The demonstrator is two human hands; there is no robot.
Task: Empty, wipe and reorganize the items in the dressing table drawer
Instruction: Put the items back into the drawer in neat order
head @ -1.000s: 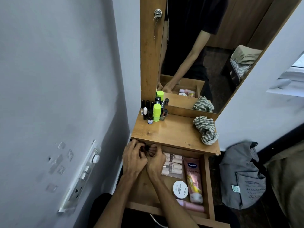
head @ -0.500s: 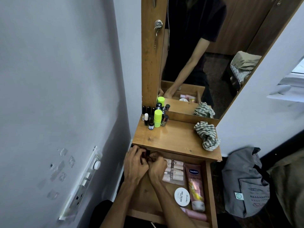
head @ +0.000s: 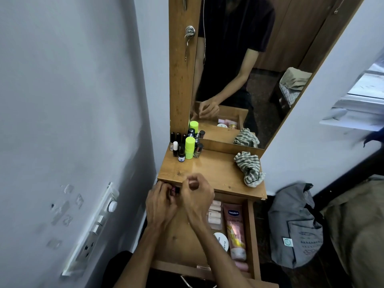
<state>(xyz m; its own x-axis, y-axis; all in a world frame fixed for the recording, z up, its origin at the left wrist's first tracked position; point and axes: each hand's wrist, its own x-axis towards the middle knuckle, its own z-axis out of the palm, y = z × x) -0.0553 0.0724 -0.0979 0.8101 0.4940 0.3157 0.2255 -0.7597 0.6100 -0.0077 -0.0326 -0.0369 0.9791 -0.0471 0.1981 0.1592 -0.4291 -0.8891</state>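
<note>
The wooden drawer (head: 252,231) of the dressing table stands pulled out. My left hand (head: 161,204) grips small dark bottles (head: 174,190) with pink on them, just under the tabletop's front edge at the left. My right hand (head: 197,196) is pressed against them with its fingers curled; what lies inside those fingers is hidden. In the drawer lie a pink Vaseline tube (head: 234,231), a white round jar (head: 221,242), a pack of small pale pink tubes (head: 215,215) and another pink tube (head: 242,266) at the front.
On the tabletop (head: 216,171) a lime-green bottle (head: 189,149) stands among several small dark bottles at the back left, and a striped cloth (head: 250,171) lies at the right. A mirror (head: 239,69) rises behind. A grey bag (head: 295,227) sits on the floor to the right; a switchboard (head: 93,231) is on the left wall.
Both hands have risen together from the drawer's back left corner to the tabletop's front edge, with the small bottles between them. The view has tilted slightly.
</note>
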